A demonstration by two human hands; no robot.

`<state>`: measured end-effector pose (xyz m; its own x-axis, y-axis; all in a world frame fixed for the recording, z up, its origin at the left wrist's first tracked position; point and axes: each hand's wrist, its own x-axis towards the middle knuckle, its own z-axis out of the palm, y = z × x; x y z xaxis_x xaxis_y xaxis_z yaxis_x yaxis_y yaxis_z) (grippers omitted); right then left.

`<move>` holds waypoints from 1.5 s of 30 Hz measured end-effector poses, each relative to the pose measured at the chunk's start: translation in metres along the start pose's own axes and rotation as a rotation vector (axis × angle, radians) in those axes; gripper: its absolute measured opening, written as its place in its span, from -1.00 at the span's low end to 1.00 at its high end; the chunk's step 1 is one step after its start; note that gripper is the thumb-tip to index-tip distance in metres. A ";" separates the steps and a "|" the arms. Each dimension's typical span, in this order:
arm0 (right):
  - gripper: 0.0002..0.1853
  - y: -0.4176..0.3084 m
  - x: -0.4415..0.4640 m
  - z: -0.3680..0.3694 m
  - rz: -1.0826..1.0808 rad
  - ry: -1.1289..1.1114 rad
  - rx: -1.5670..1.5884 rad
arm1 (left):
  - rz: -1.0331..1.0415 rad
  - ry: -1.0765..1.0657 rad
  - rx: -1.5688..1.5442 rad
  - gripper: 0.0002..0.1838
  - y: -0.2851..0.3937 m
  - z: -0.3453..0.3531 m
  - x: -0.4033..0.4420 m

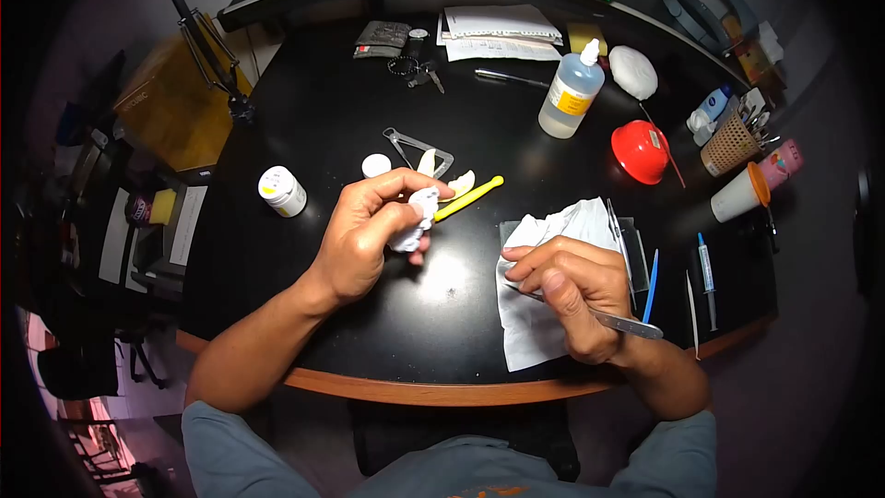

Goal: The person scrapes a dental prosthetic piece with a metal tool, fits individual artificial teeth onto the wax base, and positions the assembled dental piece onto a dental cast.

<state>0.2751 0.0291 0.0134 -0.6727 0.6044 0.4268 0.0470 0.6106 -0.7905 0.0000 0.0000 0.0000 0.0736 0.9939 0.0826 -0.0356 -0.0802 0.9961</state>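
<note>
My left hand (364, 232) is closed around a small lumpy white piece (422, 212), pinched between thumb and fingers; I cannot make out its kind. In my right hand (576, 290) is a flat-handled metal scalpel (627, 323), gripped like a pen, its working end mostly hidden by the fingers. That hand hovers over or rests on a crumpled white cloth (535, 332). Just beyond my left hand lie a yellow stick-like tool (470, 198), pale yellow curved pieces (459, 184), a metal caliper (433, 152) and a white cap (376, 166).
A white jar (282, 191) stands at left. Toward the back right are a liquid bottle (572, 92) and a red bowl (639, 152). A blue stick (652, 286), a syringe (707, 281) and a white cup (737, 198) sit at right. Papers (502, 32) and keys (426, 77) lie behind.
</note>
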 end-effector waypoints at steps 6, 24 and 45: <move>-0.63 -0.011 0.004 0.002 -0.120 0.248 -0.063 | 0.171 0.019 0.167 -0.76 0.011 -0.017 0.000; -0.58 -0.010 0.009 0.010 -0.091 0.260 -0.336 | 0.097 -0.060 1.299 -0.77 0.007 -0.020 -0.004; -0.77 -0.021 0.018 0.018 -0.243 0.004 -0.673 | 0.626 -0.224 0.585 -0.89 0.017 -0.008 -0.012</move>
<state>0.2489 0.0177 0.0299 -0.7191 0.4123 0.5594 0.3426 0.9107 -0.2308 -0.0095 -0.0125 0.0160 0.4075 0.7210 0.5605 0.3760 -0.6918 0.6165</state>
